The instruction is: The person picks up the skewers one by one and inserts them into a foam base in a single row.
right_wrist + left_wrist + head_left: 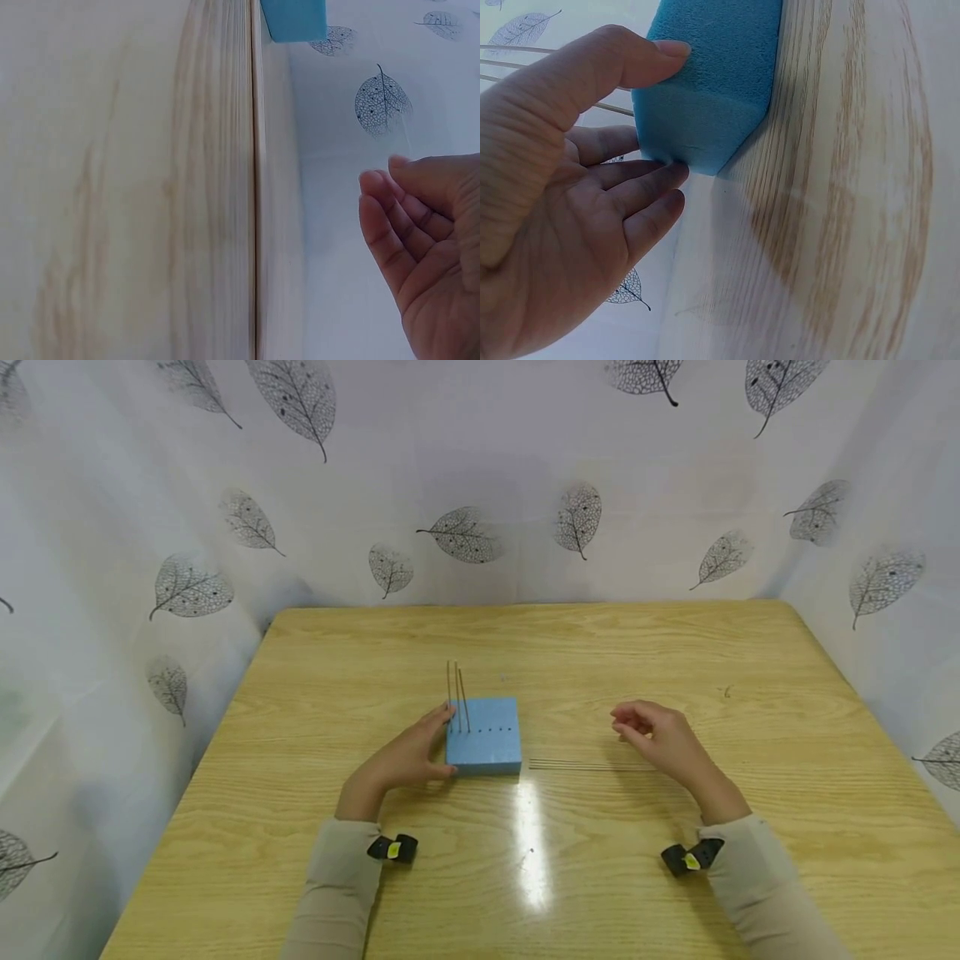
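Foam block (484,736), blue and squarish, sits near the middle of the wooden table (600,643), and the left hand (412,752) steadies it from its left side: in the left wrist view the thumb (630,64) presses along one face of the block (712,75) while the fingers (641,184) touch its lower corner, lightly curled round it. Three thin upright rods (457,693) stand in the block's left end, close to that hand's fingertips, and a row of small dark holes (495,729) runs to the right of them along the top face. Loose rods (585,765) lie flat on the table just to the right of the block, their long axis running left to right, parallel to the table's near edge, with their right ends passing under the right hand (660,739). That hand hovers over them with fingers loosely curled and, so far as the right wrist view (427,240) shows, holds nothing; it is plainly the nearer hand to the lying rods, which are just below and slightly toward the person from its palm. Nothing stands between the right hand and the rods, nor between the rods and the block's open holes. Behind the table hangs a white curtain with leaf prints (465,535), and a small black clip with yellow (393,848) sits at each beige sleeve (337,885).
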### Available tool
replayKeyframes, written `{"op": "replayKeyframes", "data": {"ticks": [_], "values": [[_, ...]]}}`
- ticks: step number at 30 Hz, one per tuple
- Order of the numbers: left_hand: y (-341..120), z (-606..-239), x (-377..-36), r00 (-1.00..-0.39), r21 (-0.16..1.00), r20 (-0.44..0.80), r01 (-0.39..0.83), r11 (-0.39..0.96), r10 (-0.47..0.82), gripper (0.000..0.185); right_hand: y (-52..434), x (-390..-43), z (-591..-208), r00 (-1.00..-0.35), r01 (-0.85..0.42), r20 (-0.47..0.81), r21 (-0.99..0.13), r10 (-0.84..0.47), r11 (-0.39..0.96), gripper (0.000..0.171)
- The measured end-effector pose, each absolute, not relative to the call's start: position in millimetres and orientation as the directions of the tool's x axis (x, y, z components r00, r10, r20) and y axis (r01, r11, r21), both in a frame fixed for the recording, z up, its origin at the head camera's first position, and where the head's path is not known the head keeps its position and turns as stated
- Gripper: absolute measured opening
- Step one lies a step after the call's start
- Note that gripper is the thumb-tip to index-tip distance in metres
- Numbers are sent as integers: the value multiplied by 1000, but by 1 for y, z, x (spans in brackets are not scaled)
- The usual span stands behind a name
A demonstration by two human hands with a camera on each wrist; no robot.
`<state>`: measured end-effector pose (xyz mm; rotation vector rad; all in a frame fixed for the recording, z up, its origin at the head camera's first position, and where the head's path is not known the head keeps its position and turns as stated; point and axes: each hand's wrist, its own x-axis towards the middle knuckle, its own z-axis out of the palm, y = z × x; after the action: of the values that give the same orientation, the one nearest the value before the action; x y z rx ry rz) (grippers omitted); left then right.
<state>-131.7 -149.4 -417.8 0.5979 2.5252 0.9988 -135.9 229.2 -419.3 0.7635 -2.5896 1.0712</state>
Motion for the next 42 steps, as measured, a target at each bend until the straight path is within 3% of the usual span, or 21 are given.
{"op": "replayKeyframes", "data": {"ticks": [8, 19, 42], "values": [[-149, -418, -132, -846, 715, -170, 246, 654, 505, 93, 236, -135, -421, -881, -468, 263, -615, -394, 635, 12], [-149, -418, -133, -848, 721, -167, 242, 649, 502, 93, 238, -134, -422, -894, -372, 36, -617, -446, 694, 7], [-150, -419, -132, -847, 714, -168, 248, 655, 504, 93, 233, -143, -434, -847, -383, -68, -609, -527, 694, 8]]}}
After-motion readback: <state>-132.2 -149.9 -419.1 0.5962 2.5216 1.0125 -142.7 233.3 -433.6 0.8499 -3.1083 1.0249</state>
